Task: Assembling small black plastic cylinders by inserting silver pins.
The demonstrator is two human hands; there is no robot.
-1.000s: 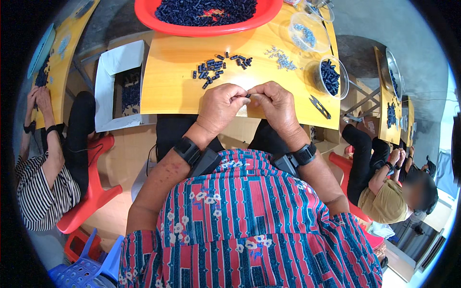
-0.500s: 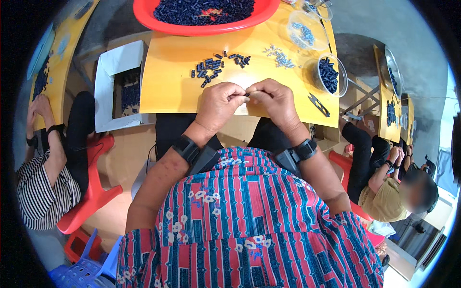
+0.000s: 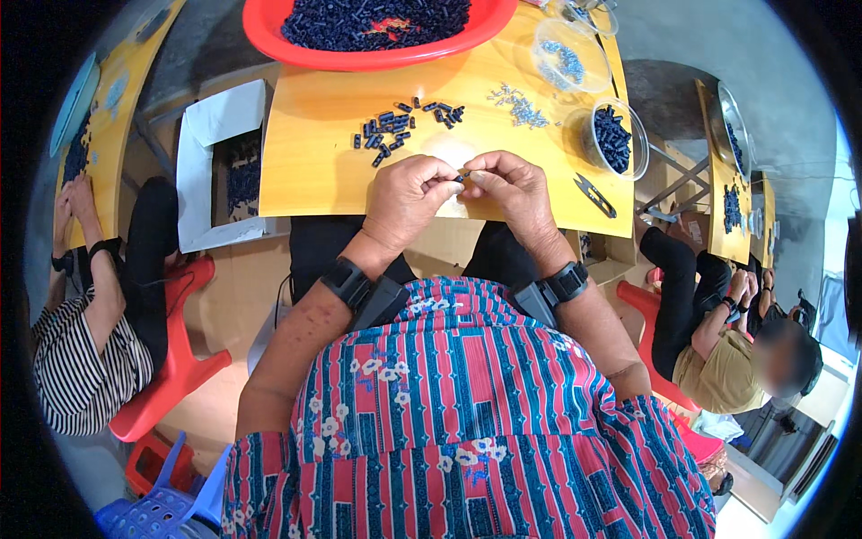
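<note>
My left hand (image 3: 409,190) pinches a small black plastic piece (image 3: 459,179) between thumb and fingertips, just above the table's near edge. Close against it, my right hand (image 3: 514,190) is closed in a pinch too; whatever its fingertips hold is too small and covered to name. Beyond my hands lies a loose group of short black plastic pieces (image 3: 388,126) on the yellow table (image 3: 314,171). Small silvery metal parts (image 3: 525,111) are scattered farther right. Black thread snips (image 3: 595,195) lie to the right of my right hand.
A red basin (image 3: 359,61) full of black pieces stands at the back. On the right are a clear tub (image 3: 615,139) of black pieces and a clear bowl (image 3: 564,63) of silvery parts. A white carton (image 3: 206,180) stands left of the table. People sit at tables on both sides.
My fingertips have drawn slightly apart, so a little more of the black piece shows between them. The things on the table lie as before.
</note>
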